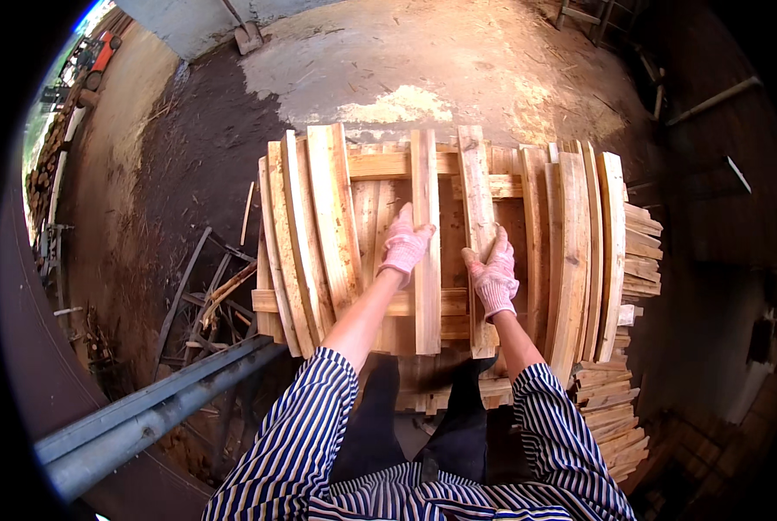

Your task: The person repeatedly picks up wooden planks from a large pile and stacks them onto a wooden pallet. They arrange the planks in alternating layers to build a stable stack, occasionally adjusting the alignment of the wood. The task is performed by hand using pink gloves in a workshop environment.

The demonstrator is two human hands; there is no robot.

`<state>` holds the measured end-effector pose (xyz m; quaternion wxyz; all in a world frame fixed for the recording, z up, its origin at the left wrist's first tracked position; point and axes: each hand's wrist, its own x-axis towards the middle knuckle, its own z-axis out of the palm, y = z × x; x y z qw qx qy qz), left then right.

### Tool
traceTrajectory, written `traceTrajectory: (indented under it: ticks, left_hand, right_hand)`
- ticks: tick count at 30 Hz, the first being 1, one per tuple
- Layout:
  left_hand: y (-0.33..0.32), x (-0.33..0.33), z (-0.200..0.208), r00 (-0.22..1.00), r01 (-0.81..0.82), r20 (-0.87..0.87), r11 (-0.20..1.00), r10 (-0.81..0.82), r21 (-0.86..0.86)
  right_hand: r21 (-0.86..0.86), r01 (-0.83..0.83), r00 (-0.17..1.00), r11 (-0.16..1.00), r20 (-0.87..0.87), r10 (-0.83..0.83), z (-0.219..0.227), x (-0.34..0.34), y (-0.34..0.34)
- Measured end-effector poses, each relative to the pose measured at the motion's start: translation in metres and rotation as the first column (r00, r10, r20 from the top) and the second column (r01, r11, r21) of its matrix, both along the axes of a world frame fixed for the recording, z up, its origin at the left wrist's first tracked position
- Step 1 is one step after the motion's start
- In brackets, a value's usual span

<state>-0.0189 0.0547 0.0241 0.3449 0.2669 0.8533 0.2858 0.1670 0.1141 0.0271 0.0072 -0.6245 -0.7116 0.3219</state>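
Observation:
Both my hands wear pinkish knitted gloves and reach over a stack of pale sawn wood. My left hand (405, 242) grips the left edge of a narrow wooden board (426, 300), with its thumb across the top. To the right, my right hand (495, 276) holds another wooden board (474, 178) by its right edge, thumb over its face. These two boards lie lengthwise away from me, a gap between them. Beneath them run wooden crosspieces (380, 166), and more boards show lower in the stack.
Several boards (289, 243) lie side by side at the left, and more boards (572, 252) at the right. Further piled wood (610, 408) stands at lower right. A metal rail (154, 417) crosses the lower left beside scrap pieces (223, 295). A shovel (249, 38) leans far off.

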Motion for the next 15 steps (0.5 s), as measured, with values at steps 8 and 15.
traceTrajectory:
  ticks: [8, 15]
  left_hand:
    - [-0.131, -0.09, 0.038, 0.777, -0.447, -0.457, 0.89, 0.433, 0.084]
    - [-0.206, -0.184, -0.019, 0.83, -0.558, -0.006, 0.83, 0.558, -0.016]
  right_hand:
    - [0.507, -0.2, 0.908, 0.838, -0.225, 0.353, 0.004, -0.061, -0.059]
    - [-0.437, -0.26, 0.865, 0.861, -0.502, 0.006, -0.001, -0.213, -0.12]
